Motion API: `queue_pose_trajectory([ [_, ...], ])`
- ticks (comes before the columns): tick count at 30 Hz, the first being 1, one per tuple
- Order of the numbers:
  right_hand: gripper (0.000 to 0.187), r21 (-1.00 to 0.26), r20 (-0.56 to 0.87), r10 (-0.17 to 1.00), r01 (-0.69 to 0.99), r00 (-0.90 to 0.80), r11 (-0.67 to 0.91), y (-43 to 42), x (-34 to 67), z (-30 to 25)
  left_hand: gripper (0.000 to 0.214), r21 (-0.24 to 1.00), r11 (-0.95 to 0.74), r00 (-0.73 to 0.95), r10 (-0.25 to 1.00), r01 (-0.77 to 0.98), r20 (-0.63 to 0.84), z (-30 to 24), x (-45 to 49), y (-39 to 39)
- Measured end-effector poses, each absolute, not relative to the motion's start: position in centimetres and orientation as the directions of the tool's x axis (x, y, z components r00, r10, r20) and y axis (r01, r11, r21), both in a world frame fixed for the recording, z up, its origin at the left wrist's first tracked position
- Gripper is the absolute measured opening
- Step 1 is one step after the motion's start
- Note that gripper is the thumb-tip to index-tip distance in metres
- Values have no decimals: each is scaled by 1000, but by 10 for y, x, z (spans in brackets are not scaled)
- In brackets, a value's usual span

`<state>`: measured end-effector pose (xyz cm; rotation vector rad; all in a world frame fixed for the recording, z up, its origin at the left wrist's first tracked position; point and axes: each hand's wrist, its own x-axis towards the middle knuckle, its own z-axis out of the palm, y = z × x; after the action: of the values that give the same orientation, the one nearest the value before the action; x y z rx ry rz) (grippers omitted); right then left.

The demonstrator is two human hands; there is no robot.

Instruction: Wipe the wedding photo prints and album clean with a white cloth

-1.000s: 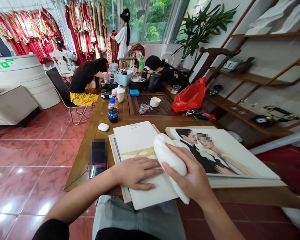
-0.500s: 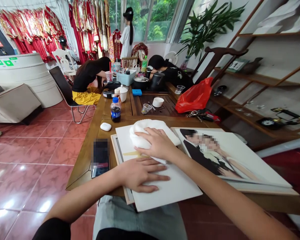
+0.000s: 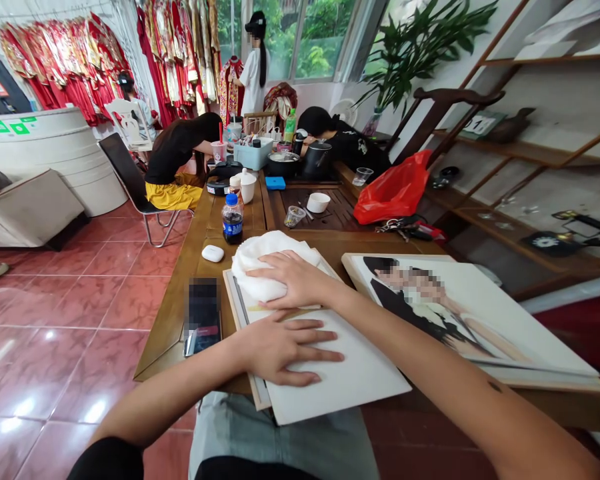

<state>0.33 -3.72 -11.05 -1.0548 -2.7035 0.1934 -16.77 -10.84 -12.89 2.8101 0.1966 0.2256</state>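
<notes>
My left hand (image 3: 293,352) lies flat with fingers spread on a white board (image 3: 340,393), which rests at a slant over a framed panel (image 3: 260,393) at the table's near edge. My right hand (image 3: 295,280) presses down on a bunched white cloth (image 3: 253,263) at the far end of the board, its fingers curved over the folds. Part of a yellowish strip (image 3: 258,309) shows on the board just below the cloth. The palm of my right hand and the cloth's underside are hidden.
On the right lies a framed photo print (image 3: 460,307). A phone (image 3: 203,317), a white earbud case (image 3: 213,253) and a cola bottle (image 3: 233,220) stand left. Farther back are a white bowl (image 3: 319,202), a red plastic bag (image 3: 393,190), keys (image 3: 397,228) and people seated at the table.
My right hand has slid the white cloth to the left across the far end of the board. My left hand stays flat in about the same place.
</notes>
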Motion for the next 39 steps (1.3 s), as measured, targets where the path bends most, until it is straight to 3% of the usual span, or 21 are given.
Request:
queue_pose_trajectory([
  [12, 66, -189, 187, 819, 798, -543, 573, -28, 56, -115, 50, 305, -945, 977, 164, 115, 139, -130, -168, -109],
  [27, 60, -287, 147, 592, 539, -792, 792, -38, -11, -105, 51, 327, -939, 983, 153, 111, 106, -128, -167, -107],
  [39, 59, -257, 184, 773, 729, -608, 634, -30, 61, -115, 49, 311, -945, 977, 156, 104, 147, -130, -168, -108],
])
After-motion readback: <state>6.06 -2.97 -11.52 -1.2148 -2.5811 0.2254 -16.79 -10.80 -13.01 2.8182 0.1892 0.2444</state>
